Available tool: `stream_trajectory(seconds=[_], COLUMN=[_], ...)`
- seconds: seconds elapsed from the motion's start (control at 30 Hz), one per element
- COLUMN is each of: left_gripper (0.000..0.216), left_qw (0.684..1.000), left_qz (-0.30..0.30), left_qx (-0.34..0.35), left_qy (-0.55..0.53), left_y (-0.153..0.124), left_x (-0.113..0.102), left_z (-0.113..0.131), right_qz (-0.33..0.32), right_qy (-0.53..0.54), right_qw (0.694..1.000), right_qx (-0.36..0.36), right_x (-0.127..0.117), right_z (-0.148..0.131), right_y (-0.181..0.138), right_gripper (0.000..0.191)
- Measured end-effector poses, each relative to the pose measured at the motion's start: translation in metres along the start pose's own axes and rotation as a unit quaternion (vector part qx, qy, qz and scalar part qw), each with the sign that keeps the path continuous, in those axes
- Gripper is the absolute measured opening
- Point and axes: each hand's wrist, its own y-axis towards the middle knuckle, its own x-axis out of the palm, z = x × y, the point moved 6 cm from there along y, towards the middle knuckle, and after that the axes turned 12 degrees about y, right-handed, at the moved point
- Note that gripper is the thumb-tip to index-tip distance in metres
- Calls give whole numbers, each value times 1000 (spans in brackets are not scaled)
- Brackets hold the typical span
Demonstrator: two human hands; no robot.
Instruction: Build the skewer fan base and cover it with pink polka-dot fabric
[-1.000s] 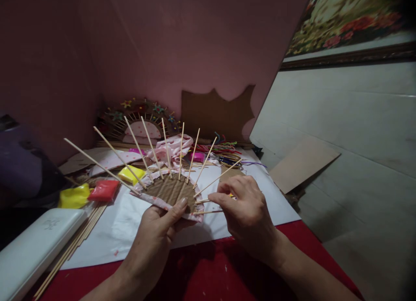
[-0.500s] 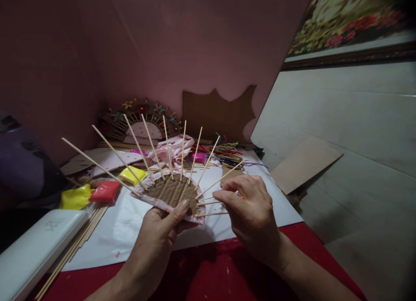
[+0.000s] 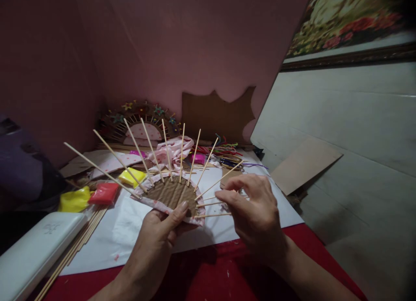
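Note:
A half-round cardboard piece (image 3: 169,196) with a pink-and-white fabric edge is held up over the table. Several thin wooden sticks (image 3: 150,144) fan outward from its curved rim. My left hand (image 3: 159,236) grips its straight lower edge, thumb on the bare cardboard and fingers underneath. To the right, my right hand (image 3: 255,210) is curled, with thumb and index finger at one of the lower right wooden sticks (image 3: 209,204). Those fingers partly hide the outer ends of the lower sticks.
A finished-looking half-round piece with coloured stars (image 3: 143,127) leans at the back. Yellow (image 3: 132,176) and red packets (image 3: 104,193), a white case (image 3: 42,253) and loose sticks (image 3: 86,231) lie left. Cut cardboard (image 3: 216,114) and coloured cords (image 3: 227,149) are behind; white paper (image 3: 97,253) covers the table.
My right hand has shifted slightly right, its thumb sliding outward along the lower right sticks. My left hand and the cardboard piece stay nearly in place.

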Motion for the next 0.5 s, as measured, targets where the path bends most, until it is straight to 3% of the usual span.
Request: stream_trajectory(seconds=[0.1,0.23,0.5], left_gripper=[25,31,14], left_qw=[1000,999,999], left_qz=[-12,-25,-26], left_qx=[-2,-6,1], left_qy=[-27,-32,-20], left_y=[1,1,-2], left_x=[1,4,4], left_z=[-2,0,2], right_qz=[9,-31,-56], right_qy=[6,0,-46], right_qw=[1000,999,997], right_qx=[17,10,-1], right_x=[-3,9,20], right_z=[2,3,6], right_y=[0,-2,3], right_gripper=[25,22,24])
